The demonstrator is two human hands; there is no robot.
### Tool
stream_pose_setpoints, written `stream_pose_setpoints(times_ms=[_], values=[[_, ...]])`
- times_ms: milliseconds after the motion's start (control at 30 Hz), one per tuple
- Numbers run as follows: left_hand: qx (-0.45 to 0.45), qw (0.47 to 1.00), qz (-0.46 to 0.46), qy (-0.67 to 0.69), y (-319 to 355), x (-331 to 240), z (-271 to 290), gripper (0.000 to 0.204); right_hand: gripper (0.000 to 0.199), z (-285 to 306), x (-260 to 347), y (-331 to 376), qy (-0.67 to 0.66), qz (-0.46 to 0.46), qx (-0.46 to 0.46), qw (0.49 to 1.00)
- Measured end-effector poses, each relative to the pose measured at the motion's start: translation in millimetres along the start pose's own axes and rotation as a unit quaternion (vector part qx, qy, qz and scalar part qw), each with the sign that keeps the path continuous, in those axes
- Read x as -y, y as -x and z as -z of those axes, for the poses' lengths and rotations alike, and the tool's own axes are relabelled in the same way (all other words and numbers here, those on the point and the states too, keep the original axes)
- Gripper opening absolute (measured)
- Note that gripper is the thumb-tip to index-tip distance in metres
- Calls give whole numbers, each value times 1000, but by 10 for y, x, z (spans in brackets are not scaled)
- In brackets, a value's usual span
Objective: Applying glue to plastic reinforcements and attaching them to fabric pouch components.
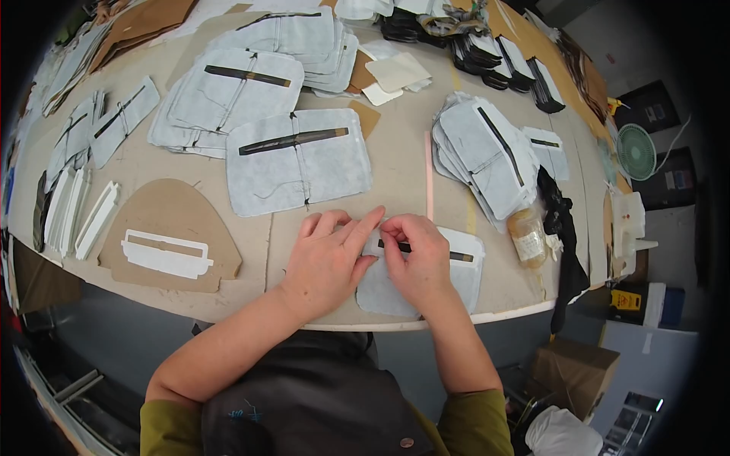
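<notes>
A small pale grey-white fabric panel [456, 285] with a black strip [461, 257] across it lies at the table's front edge. My right hand [420, 254] is over this panel, thumb and forefinger pinched together by the strip's left part. Whatever the pinch holds is too small or hidden to make out. My left hand [328, 258] is beside the panel's left edge, fingers stretched out toward the right fingertips and thumb apart. Just beyond the left hand lies a larger pale panel [327, 171] with a black strip and loose dark threads.
Stacked panels [228, 95] stand behind, with another pile [475, 152] at right. A brown cardboard template [175, 262] and white strips [68, 209] lie left. A glue bottle [526, 239] and black cloth [561, 235] sit right. A pink strip [429, 175] lies ahead.
</notes>
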State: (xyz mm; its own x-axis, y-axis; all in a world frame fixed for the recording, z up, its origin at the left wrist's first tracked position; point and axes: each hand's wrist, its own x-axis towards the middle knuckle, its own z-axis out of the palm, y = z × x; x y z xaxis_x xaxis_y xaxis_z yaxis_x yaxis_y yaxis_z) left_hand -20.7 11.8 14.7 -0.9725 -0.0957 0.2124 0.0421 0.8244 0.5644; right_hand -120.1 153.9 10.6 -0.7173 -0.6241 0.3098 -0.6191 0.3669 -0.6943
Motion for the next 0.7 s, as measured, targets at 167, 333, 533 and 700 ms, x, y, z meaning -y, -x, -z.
stream_pose_setpoints(times_ms=[167,333,533,700], values=[[-10,1000,-7,-23,3,32,-2,72,15,33,-44,13,-13,-9,-1,1000],[-4,999,-10,-31,-8,10,28,66,15,96,-73,41,-24,-47,-8,999],[-7,998,-45,-48,-2,20,-1,50,12,268,-184,62,2,-66,-16,998],[-1,996,-53,-74,24,25,-13,46,28,583,-506,191,83,-93,-93,988]])
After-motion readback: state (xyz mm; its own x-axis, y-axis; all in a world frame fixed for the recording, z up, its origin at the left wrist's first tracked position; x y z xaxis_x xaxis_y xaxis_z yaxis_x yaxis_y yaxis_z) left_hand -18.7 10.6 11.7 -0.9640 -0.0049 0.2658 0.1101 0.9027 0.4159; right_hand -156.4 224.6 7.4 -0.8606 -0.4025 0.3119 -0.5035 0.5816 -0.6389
